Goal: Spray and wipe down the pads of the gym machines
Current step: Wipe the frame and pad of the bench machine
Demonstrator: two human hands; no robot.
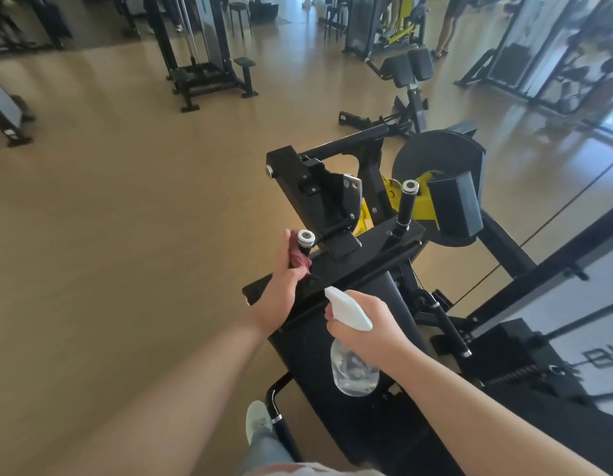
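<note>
A black gym machine stands in front of me, its long black pad (336,352) running under my arms. My left hand (281,286) grips a dark red cloth (298,256) wrapped around the machine's left upright handle (305,239), just below its silver cap. My right hand (363,324) holds a clear spray bottle (354,367) with a white trigger head, hanging above the pad, nozzle pointing up-left toward the left hand. A second upright handle (408,204) rises to the right, and a smaller black block pad (455,207) sits beyond it.
Bare tan floor spreads to the left. Other black machines stand at the back left (202,63), and a bench with two pads (406,68) at the back right. A person's legs (447,25) are far back. Glass panels (573,304) line the right. My shoe (258,420) is near a chrome-tipped bar.
</note>
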